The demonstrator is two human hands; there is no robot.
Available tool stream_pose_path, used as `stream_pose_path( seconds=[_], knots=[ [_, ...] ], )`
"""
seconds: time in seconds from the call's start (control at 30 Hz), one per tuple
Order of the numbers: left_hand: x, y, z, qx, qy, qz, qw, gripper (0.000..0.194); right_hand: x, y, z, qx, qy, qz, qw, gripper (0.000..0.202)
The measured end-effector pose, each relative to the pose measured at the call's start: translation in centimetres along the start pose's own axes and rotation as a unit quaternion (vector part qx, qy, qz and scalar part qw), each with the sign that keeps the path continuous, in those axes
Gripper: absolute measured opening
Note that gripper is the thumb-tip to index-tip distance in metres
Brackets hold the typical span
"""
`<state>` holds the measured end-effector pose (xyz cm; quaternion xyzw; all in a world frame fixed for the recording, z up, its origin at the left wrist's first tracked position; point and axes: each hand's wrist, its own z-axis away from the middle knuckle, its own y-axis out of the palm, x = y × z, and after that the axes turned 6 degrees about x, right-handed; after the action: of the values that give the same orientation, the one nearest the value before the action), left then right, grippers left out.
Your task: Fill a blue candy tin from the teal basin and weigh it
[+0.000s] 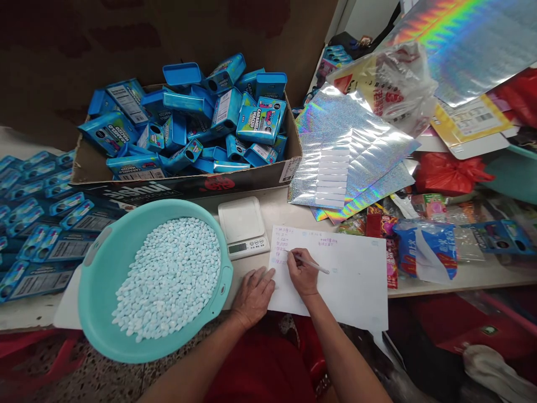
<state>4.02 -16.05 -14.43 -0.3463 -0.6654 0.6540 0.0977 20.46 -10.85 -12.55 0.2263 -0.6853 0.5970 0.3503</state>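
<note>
A large white sheet of paper [356, 285] with handwritten lines at its upper left lies on the table in front of me. My right hand [302, 273] is closed around a pen [316, 267], whose tip is at the written lines. Flat beside the sheet's left edge rests my left hand [254, 294], fingers spread, holding nothing, its fingertips at the paper. A white digital scale [242, 221] with a bare platform sits just beyond it. To the left, a turquoise basin [96, 296] holds many small pale-blue and white pieces.
A cardboard box [251, 178] full of blue tins stands behind the basin and scale. More blue packages [46, 252] line the far left. Silvery holographic sheets [369, 140], a red plastic bag [451, 173] and a blue-and-white packet [425, 249] lie on the right.
</note>
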Motion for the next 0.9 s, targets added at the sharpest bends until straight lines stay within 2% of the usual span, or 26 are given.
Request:
stream_pose_path(
  seconds=[0.3, 0.9],
  knots=[
    [-0.04, -0.12, -0.17, -0.018, 0.005, 0.000, 1.000, 0.014, 0.21, -0.06, -0.01, 0.002, 0.011, 0.000, 1.000, 0.014],
    [0.02, 0.04, -0.02, -0.004, 0.003, 0.004, 1.000, 0.015, 0.05, -0.04, 0.11, 0.029, -0.002, 0.004, 1.000, 0.013]
  ],
)
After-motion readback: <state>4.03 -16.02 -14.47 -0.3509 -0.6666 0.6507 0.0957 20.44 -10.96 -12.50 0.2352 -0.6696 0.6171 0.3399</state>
